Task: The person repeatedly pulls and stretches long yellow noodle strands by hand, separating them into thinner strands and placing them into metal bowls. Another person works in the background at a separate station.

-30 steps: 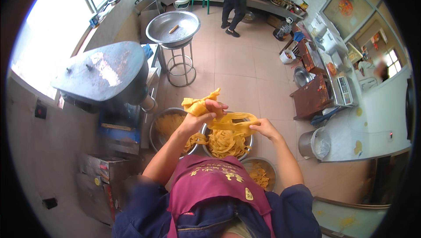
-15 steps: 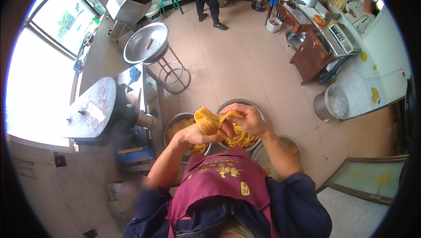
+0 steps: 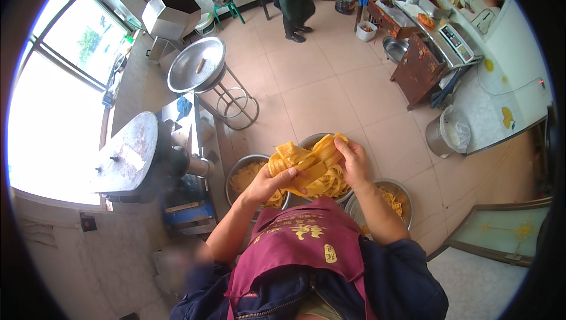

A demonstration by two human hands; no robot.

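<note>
Here, we see a bunch of yellow noodles (image 3: 299, 159) above the metal bowls (image 3: 305, 140): the left hand (image 3: 272, 183) clasps it, thumb on top, while the right hand (image 3: 352, 163) pinches one end. Yellow characters (image 3: 308, 231) and a small yellow badge (image 3: 330, 254) mark the maroon apron (image 3: 271, 261).
</note>
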